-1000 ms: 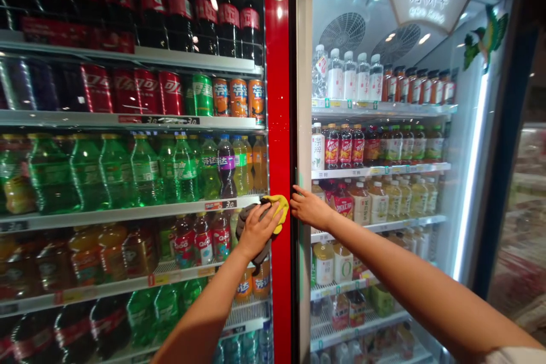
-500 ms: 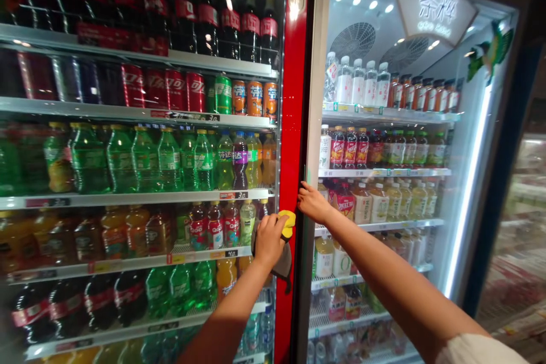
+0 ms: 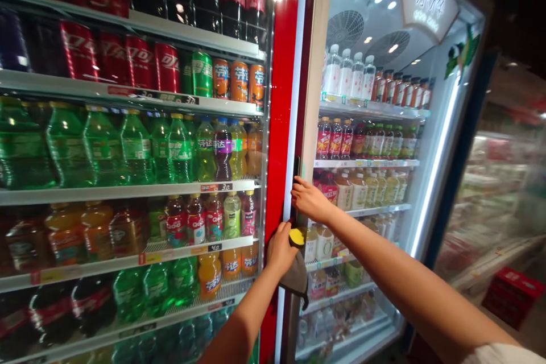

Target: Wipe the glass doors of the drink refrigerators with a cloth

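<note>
My right hand [image 3: 313, 199] has its fingers curled at the dark edge of the right fridge's glass door [image 3: 314, 85], near a black handle strip [image 3: 297, 166]. Just below it, my left hand [image 3: 279, 247] is closed around a grey cloth [image 3: 295, 276] together with a yellow sponge-like piece [image 3: 296, 237]. The cloth hangs down beside the door's edge, and my left fingertips reach toward that edge. Between the door and the red frame [image 3: 279, 142] of the left fridge runs a bright, narrow gap.
Behind glass on the left, shelves hold soda bottles [image 3: 136, 148], red cans [image 3: 166, 66] and orange-drink bottles [image 3: 210, 276]. Tea and water bottles [image 3: 358, 77] line the right fridge under a lit fan-shaped sign [image 3: 427, 3]. Farther right are blurred shelves and a red box [image 3: 514, 296].
A bright gap now shows between the red frame and the right door's edge. My left hand with the cloth has moved right to that edge. The view has shifted right.
</note>
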`<state>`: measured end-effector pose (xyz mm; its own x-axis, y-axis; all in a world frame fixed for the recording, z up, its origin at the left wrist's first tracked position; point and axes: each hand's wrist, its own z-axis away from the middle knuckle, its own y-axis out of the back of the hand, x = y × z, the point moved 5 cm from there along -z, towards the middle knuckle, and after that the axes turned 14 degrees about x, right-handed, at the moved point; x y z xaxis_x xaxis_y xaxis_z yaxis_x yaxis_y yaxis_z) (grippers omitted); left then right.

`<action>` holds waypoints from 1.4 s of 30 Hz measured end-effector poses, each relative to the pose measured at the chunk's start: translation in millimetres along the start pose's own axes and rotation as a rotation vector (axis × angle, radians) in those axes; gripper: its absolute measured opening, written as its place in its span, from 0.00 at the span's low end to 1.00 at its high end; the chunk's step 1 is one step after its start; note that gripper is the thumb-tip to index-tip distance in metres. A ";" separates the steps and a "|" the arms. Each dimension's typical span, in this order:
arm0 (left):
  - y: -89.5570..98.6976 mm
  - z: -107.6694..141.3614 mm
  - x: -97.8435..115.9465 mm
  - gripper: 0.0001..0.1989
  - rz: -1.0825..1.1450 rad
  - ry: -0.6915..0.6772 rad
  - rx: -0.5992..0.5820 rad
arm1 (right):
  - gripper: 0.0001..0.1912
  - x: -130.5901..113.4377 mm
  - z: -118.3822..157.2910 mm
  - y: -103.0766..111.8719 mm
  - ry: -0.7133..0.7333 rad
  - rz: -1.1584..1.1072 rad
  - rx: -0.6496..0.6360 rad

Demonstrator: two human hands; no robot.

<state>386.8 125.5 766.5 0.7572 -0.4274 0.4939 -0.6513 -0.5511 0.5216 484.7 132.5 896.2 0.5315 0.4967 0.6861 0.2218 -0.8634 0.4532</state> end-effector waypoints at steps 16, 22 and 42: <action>30.6 6.8 32.2 0.25 0.450 -0.219 -0.024 | 0.14 -22.4 52.2 98.1 0.021 0.029 -0.028; 29.5 15.9 59.1 0.26 0.579 -0.319 -0.149 | 0.10 -29.6 77.3 144.4 0.018 -0.006 -0.060; 47.4 48.5 193.0 0.16 0.648 -0.738 -0.416 | 0.12 -49.7 142.2 255.2 -0.142 0.290 0.034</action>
<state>504.5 -17.9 852.8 0.0123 -0.9565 0.2914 -0.8007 0.1652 0.5758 631.1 -125.1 896.8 0.6848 0.2144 0.6965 0.0705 -0.9708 0.2294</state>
